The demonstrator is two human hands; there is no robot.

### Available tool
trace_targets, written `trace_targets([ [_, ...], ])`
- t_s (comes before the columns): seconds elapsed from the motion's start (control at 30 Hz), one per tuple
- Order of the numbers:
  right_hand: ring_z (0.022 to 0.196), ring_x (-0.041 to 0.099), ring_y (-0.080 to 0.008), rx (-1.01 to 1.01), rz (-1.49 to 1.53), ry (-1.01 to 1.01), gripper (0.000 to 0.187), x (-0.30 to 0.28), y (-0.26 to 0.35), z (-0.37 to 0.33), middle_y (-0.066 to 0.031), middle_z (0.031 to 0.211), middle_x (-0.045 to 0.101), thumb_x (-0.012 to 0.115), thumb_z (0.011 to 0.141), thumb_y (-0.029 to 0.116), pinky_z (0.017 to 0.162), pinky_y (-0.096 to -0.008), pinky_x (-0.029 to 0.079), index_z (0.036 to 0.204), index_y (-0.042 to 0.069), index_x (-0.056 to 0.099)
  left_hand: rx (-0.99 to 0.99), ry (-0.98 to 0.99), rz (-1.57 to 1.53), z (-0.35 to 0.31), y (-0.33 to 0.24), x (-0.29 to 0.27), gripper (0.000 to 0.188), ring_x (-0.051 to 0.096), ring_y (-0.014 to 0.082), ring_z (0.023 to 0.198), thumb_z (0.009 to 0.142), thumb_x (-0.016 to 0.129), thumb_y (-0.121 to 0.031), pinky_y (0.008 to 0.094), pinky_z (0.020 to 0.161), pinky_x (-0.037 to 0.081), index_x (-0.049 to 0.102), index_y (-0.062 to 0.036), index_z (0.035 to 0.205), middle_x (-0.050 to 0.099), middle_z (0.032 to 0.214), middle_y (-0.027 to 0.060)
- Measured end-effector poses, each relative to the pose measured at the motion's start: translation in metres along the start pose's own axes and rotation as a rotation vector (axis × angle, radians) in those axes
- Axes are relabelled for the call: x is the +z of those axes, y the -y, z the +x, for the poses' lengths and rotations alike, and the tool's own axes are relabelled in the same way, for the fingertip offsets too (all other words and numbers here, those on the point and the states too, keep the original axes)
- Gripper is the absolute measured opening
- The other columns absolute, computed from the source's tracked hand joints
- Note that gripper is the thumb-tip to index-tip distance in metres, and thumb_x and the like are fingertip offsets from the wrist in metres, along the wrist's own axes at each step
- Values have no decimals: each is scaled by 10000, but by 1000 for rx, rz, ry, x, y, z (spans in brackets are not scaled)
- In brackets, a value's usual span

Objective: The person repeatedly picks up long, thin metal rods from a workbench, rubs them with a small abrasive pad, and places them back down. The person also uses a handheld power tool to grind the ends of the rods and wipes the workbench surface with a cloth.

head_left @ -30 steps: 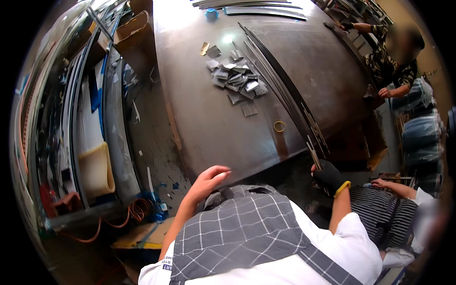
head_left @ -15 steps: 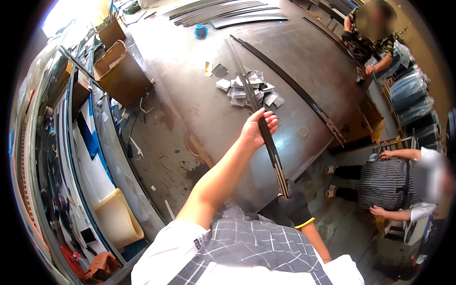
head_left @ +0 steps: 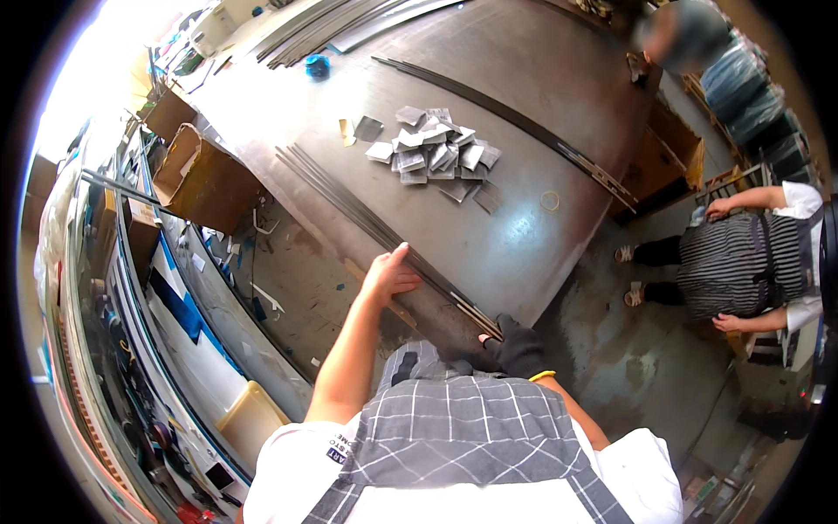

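A bundle of long, thin dark strips [head_left: 349, 210] runs slantwise along the left part of the metal table [head_left: 541, 271]. Beside its middle is my bare left hand [head_left: 390, 278], fingers stretched out, with the thumb at the edge of the strips. At the near end, my right hand [head_left: 515, 347], in a dark glove with a yellow cuff, is closed round the ends of the strips; a bare fingertip shows. Beyond the bundle lies a heap of small silvery-grey flat packets [head_left: 436, 148]. A second bundle of dark strips [head_left: 506, 109] lies farther right.
More long strips [head_left: 305, 35] and a blue roll [head_left: 317, 66] lie at the far side. An open cardboard box [head_left: 205, 183] stands left of the table, near racks of long panels [head_left: 188, 306]. A person in a striped apron [head_left: 729, 262] stands right; another is partly visible beyond.
The strips have swung left and down from above the packets to the table's left part. My left hand has moved left and down, its fingers loosened from round them. My right hand stays at their near end.
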State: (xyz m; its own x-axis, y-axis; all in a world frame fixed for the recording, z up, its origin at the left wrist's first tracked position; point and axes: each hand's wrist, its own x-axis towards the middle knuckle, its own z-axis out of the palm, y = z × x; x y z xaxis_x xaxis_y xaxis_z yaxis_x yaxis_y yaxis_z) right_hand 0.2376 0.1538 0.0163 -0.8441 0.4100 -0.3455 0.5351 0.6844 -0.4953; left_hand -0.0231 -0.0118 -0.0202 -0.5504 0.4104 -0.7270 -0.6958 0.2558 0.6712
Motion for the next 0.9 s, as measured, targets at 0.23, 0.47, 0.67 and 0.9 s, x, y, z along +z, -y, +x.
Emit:
trace_targets([
  [0.23, 979, 539, -377, -96, -106, -137, 425, 0, 1, -6, -169, 1000, 576, 739, 714, 299, 814, -478, 449, 1039, 84, 570, -10, -37, 493, -3, -22, -31, 457, 676, 177, 611, 941, 575, -423, 263, 539, 528, 618, 31, 911, 685, 726, 131],
  [0.47, 1008, 497, -361, -26, -131, -273, 464, 7, 14, -8, -168, 1030, 534, 745, 720, 297, 873, -471, 413, 1087, 87, 556, 255, 11, 957, 42, -115, -59, 331, 641, 131, 550, 893, 660, -327, 269, 518, 509, 675, -8, 808, 659, 637, 72],
  [0.67, 1033, 495, -348, 177, -165, -357, 492, 12, 50, -13, -149, 1058, 540, 763, 716, 297, 894, -453, 413, 1107, 86, 552, 774, -538, 1292, 161, -219, -84, 668, 555, 336, 1170, 767, 717, -317, 422, 977, 452, 479, -154, 1370, 589, 1271, 154],
  [0.9, 1045, 532, -317, 402, -193, -533, 459, 29, 75, -23, -131, 1080, 550, 761, 717, 275, 909, -437, 419, 1088, 86, 567, 971, -375, 1670, 200, -257, -81, 587, 467, 329, 1246, 739, 694, -250, 443, 1000, 437, 528, -258, 1301, 512, 1341, 99],
])
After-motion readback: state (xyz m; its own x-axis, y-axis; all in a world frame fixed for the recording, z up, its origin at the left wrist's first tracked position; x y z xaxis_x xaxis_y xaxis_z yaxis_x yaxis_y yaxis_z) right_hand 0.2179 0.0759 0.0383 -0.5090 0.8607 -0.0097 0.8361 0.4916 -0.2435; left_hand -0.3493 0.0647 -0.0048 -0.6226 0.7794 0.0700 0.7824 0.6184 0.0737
